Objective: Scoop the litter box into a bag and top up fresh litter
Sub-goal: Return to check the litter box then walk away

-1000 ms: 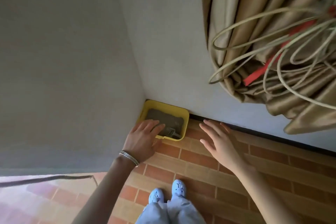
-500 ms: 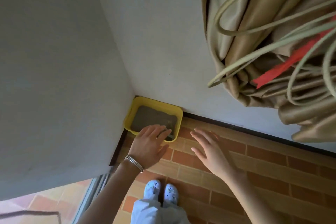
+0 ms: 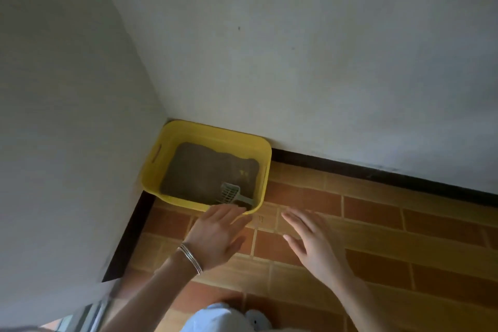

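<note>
A yellow litter box (image 3: 161,159) sits on the floor in the corner where two white walls meet. Dark grey litter (image 3: 204,170) covers its bottom. A grey slotted scoop (image 3: 231,193) lies in the box at its near right corner, handle pointing toward me. My left hand (image 3: 218,234), with bracelets on the wrist, reaches out with straight fingers, the fingertips just over the box's near rim close to the scoop handle. My right hand (image 3: 310,237) hovers open above the tiles, to the right of the box, holding nothing.
The floor is brown and tan brick-pattern tile (image 3: 377,237) with a black skirting strip (image 3: 377,172) along the walls. White walls (image 3: 296,48) close in the box on its left and far sides. My pale trousers and a shoe (image 3: 256,318) show at the bottom edge.
The view has dropped and closed in on the box; the curtain and cords have left the frame. Both hands are nearer the box, and the scoop now shows clearly.
</note>
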The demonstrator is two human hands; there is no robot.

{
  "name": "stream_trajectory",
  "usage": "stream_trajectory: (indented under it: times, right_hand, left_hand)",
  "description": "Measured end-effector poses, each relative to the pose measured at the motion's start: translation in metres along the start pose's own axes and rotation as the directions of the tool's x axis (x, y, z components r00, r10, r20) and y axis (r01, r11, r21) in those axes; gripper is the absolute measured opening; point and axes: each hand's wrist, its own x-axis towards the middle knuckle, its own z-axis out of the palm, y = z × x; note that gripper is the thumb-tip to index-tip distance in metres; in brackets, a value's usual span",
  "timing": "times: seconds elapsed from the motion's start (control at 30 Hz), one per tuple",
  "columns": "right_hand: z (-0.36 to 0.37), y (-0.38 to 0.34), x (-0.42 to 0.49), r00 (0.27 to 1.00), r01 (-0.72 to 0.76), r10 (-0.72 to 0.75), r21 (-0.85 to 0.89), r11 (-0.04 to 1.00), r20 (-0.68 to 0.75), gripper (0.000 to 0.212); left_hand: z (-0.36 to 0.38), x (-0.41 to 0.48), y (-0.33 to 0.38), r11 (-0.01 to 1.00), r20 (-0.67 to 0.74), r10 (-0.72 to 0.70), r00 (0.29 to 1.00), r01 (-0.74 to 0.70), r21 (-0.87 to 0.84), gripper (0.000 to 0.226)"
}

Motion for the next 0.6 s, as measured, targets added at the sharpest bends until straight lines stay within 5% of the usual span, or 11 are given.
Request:
stream_trajectory:
  times: [0.3, 0.6]
  right_hand:
    - [0.204, 0.057, -0.033, 0.999, -0.040, 0.040, -0.015, 0.999, 0.032, 0.044]
    - [0.270, 0.079, -0.046, 0.992, -0.107, 0.108, -0.010, 0.994, 0.072, 0.041]
  left_hand:
    - [0.195, -0.028, -0.032, 0.999, -0.031, 0.035, 0.999, -0.033, 0.042, 0.046]
    - [0.269, -0.039, -0.049, 0.998, -0.058, -0.036, 0.998, 0.033, -0.061, 0.045]
